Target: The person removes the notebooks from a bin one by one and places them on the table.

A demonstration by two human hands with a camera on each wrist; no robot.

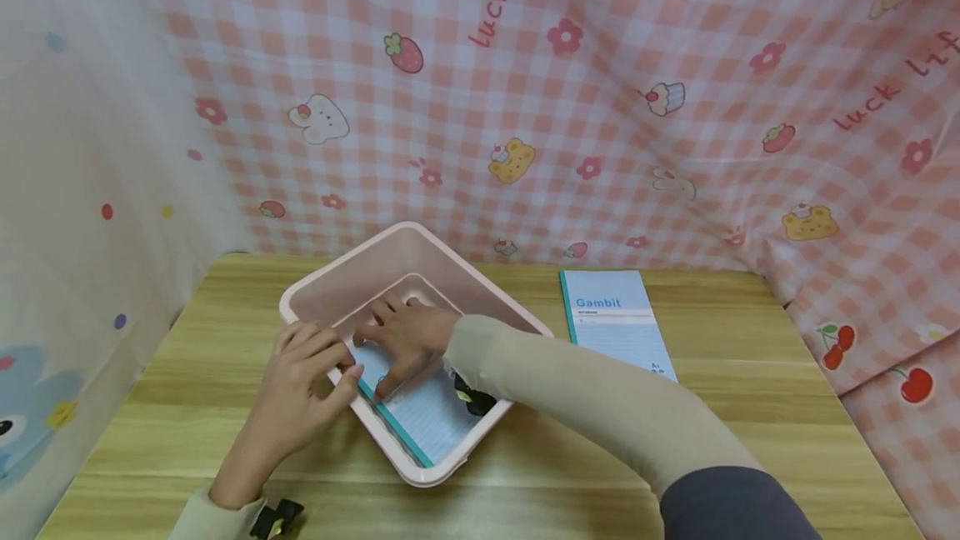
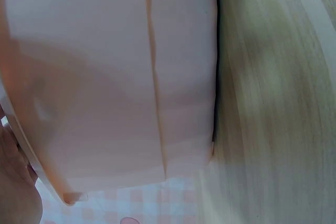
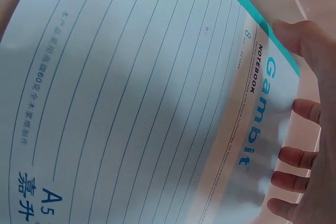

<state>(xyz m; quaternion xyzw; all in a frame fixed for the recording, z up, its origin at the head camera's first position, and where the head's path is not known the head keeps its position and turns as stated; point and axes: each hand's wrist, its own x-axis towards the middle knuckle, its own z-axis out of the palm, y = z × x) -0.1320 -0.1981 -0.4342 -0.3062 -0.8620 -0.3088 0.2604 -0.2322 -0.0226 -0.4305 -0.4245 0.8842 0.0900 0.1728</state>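
Head view shows the right hand (image 1: 408, 338) inside a pink basket (image 1: 437, 269), its fingers spread wide at the top edge and teal spine of a Gambit notebook (image 1: 438, 419), which lies flat on the basket's floor. The left hand (image 1: 302, 373) rests bent-fingered on the near-left rim; whether it grips cannot be told. A second notebook (image 1: 617, 323) lies on the wooden table (image 1: 772, 411), right of the basket.
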